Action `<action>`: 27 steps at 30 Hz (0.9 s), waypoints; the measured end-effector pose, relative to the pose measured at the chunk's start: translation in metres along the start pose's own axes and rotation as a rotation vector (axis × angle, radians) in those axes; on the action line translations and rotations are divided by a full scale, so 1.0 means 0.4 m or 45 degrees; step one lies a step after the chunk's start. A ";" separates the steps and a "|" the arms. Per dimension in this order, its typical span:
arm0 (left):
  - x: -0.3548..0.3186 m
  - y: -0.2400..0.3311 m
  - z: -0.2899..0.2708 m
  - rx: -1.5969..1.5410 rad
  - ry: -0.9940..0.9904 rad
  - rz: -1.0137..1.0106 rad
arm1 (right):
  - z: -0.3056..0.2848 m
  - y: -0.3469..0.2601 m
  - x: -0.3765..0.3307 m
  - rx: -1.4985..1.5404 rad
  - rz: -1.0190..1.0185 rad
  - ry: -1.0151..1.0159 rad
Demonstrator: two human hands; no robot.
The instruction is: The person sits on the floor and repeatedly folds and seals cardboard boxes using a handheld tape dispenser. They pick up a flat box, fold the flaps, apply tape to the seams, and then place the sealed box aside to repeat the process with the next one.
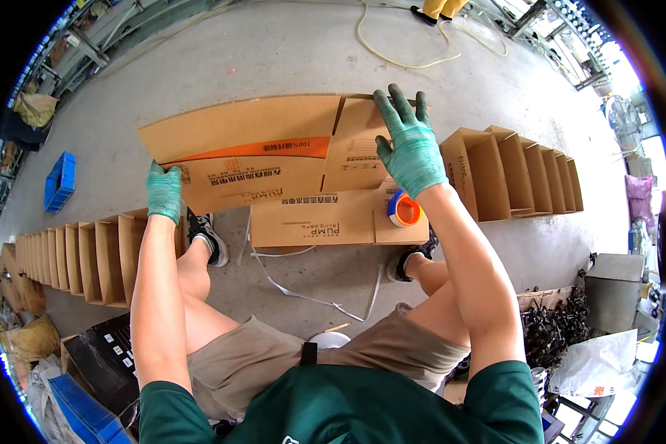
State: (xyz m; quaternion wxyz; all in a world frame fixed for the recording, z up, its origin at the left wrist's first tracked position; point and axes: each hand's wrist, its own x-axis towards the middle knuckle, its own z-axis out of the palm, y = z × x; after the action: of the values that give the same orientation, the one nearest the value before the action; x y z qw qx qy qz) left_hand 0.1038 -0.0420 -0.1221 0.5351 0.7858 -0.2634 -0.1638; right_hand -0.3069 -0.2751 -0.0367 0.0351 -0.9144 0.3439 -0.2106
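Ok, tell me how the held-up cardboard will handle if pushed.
The cardboard is probably fairly stiff: its panels span nearly flat from the left hand. Thin edges suggest it's light for its size. It may bend first near the dark slot.

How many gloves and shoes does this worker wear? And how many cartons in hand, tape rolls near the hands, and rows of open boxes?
Left glove, right glove: 2
Left shoe, right shoe: 2
Held carton: 1
Tape roll: 1
Left box row, right box row: 2
Total: 8
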 end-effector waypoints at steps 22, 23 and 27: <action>-0.143 0.168 0.083 -0.112 -0.874 0.521 | 0.100 -0.005 -0.084 1.131 0.226 -0.051; -0.137 0.149 0.089 -0.128 -0.842 0.480 | 0.088 -0.003 -0.077 1.212 0.273 -0.049; -0.147 0.176 0.155 0.188 -0.548 0.053 | 0.087 0.096 -0.032 1.672 0.737 0.339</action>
State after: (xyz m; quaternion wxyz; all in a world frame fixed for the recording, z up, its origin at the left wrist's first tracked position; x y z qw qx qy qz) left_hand 0.0060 -0.0745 -0.0817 0.4109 0.7642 -0.3988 -0.2968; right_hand -0.3250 -0.2989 -0.0810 0.5886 -0.5438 0.3760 -0.4653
